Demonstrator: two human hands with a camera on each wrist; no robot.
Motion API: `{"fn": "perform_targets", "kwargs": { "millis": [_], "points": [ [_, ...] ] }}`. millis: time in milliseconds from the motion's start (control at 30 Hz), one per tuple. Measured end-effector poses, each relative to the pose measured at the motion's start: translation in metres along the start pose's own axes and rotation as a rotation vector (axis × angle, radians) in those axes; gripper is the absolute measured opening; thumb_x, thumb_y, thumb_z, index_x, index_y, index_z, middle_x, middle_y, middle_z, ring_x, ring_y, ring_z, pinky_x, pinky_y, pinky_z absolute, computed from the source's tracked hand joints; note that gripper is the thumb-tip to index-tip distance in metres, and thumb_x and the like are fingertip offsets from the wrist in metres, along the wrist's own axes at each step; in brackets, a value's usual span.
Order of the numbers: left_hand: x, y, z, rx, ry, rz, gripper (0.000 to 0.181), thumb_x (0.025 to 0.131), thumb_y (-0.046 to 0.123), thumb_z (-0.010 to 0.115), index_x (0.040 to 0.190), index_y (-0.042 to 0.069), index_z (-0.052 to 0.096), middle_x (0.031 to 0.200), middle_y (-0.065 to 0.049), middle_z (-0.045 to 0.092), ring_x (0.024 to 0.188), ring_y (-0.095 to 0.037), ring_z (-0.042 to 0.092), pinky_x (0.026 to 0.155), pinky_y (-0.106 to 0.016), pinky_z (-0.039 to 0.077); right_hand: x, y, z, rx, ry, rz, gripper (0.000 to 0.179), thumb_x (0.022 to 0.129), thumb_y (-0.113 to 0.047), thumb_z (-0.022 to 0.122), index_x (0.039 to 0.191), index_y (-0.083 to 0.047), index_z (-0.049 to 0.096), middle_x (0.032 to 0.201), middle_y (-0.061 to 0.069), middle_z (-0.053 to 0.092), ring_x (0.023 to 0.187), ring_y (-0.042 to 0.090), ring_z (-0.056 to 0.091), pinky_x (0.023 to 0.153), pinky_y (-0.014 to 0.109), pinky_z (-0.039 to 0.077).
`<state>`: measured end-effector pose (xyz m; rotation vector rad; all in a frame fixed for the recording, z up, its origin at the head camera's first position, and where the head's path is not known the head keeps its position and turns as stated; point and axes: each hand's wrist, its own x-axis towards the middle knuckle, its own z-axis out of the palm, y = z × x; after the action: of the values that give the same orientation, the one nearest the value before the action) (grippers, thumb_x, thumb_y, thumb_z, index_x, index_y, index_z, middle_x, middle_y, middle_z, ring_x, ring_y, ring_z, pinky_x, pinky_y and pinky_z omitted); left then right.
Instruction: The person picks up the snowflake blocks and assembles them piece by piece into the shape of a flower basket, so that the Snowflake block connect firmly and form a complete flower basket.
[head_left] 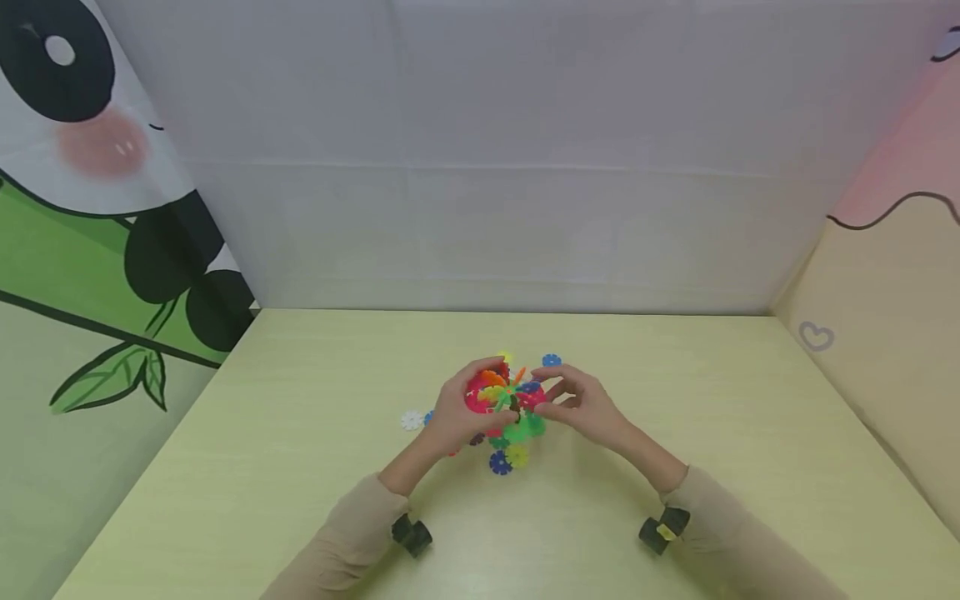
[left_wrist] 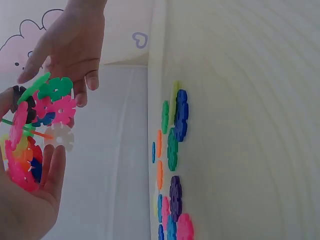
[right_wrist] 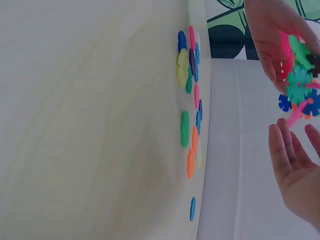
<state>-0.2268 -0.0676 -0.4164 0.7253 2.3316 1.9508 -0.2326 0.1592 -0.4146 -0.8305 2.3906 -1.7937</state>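
Observation:
My left hand (head_left: 452,415) holds a ball-like cluster of interlocking snowflake discs (head_left: 495,393), with fingers round its far side and thumb at the near side. Pink, orange, green, yellow, blue and black discs make it up, slotted together at different angles. In the left wrist view, a whitish disc (left_wrist: 60,137) sticks out beside the left fingertips. My right hand (head_left: 588,410) is at the cluster's right side, thumb and fingers apart around a pink disc (head_left: 532,397). The right wrist view shows the right fingers (right_wrist: 281,145) extended just below the cluster (right_wrist: 300,77).
Loose snowflake discs lie flat on the pale table (head_left: 300,467) under and around the hands. Among them are a white disc (head_left: 412,420), a dark blue one (head_left: 501,463), a yellow one (head_left: 517,455) and a blue one (head_left: 552,360). A white cloth wall (head_left: 480,233) rises behind.

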Motion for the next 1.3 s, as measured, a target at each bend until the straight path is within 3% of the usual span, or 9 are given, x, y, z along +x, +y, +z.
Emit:
{"fn": "perform_targets", "kwargs": {
  "millis": [167, 333, 467, 633, 933, 1067, 1300],
  "points": [
    [-0.003, -0.001, -0.009, -0.013, 0.018, -0.042, 0.063, 0.079, 0.005, 0.076, 0.135, 0.004, 0.049, 0.124, -0.013, 0.055, 0.107, -0.028, 0.055, 0.084, -0.031, 0.052, 0.021, 0.022, -0.024, -0.174, 0.03, 0.087, 0.034, 0.09, -0.011, 0.066, 0.119, 0.005, 0.059, 0.113, 0.021, 0.061, 0.094, 0.029, 0.059, 0.077, 0.035, 0.051],
    [-0.009, -0.004, -0.019, 0.003, 0.014, -0.116, 0.06, 0.081, 0.01, 0.075, 0.136, 0.006, 0.05, 0.129, -0.011, 0.053, 0.115, -0.027, 0.05, 0.087, -0.034, 0.05, 0.041, 0.055, -0.044, -0.323, 0.047, 0.209, 0.034, 0.089, -0.01, 0.066, 0.118, 0.009, 0.059, 0.109, 0.023, 0.062, 0.095, 0.034, 0.06, 0.08, 0.042, 0.051],
    [-0.013, -0.006, -0.025, 0.03, 0.012, -0.152, 0.058, 0.082, 0.011, 0.074, 0.135, 0.006, 0.05, 0.131, -0.011, 0.051, 0.12, -0.028, 0.045, 0.089, -0.037, 0.049, 0.056, 0.076, -0.049, -0.35, 0.013, 0.3, 0.036, 0.089, -0.008, 0.066, 0.12, 0.009, 0.058, 0.106, 0.022, 0.06, 0.093, 0.033, 0.059, 0.074, 0.039, 0.053],
    [-0.017, -0.006, -0.026, 0.004, -0.024, -0.166, 0.059, 0.082, 0.009, 0.074, 0.135, 0.002, 0.049, 0.131, -0.014, 0.05, 0.121, -0.031, 0.044, 0.089, -0.038, 0.049, 0.07, 0.094, -0.045, -0.418, -0.025, 0.339, 0.037, 0.088, -0.011, 0.068, 0.119, 0.008, 0.06, 0.098, 0.018, 0.061, 0.085, 0.029, 0.057, 0.07, 0.036, 0.05],
    [-0.018, -0.009, -0.023, -0.033, -0.059, -0.16, 0.057, 0.081, 0.008, 0.074, 0.133, 0.003, 0.051, 0.127, -0.012, 0.052, 0.118, -0.031, 0.046, 0.087, -0.037, 0.05, 0.072, 0.092, -0.038, -0.48, -0.014, 0.383, 0.022, 0.086, -0.012, 0.067, 0.101, 0.004, 0.068, 0.092, 0.012, 0.061, 0.086, 0.028, 0.051, 0.077, 0.04, 0.044],
    [-0.018, -0.008, -0.021, -0.061, -0.073, -0.166, 0.056, 0.08, 0.006, 0.074, 0.132, 0.004, 0.052, 0.126, -0.012, 0.052, 0.113, -0.03, 0.05, 0.085, -0.036, 0.052, 0.07, 0.09, -0.039, -0.481, -0.03, 0.371, 0.024, 0.086, -0.013, 0.067, 0.102, 0.004, 0.068, 0.095, 0.014, 0.062, 0.09, 0.029, 0.053, 0.08, 0.042, 0.045],
    [-0.015, -0.01, -0.021, -0.031, -0.056, -0.159, 0.056, 0.081, 0.008, 0.075, 0.132, 0.005, 0.053, 0.128, -0.01, 0.052, 0.124, -0.03, 0.041, 0.093, -0.041, 0.047, 0.07, 0.089, -0.039, -0.459, -0.074, 0.404, 0.03, 0.082, -0.017, 0.074, 0.103, 0.003, 0.067, 0.1, 0.013, 0.061, 0.094, 0.03, 0.053, 0.083, 0.042, 0.045]
  ]
}}
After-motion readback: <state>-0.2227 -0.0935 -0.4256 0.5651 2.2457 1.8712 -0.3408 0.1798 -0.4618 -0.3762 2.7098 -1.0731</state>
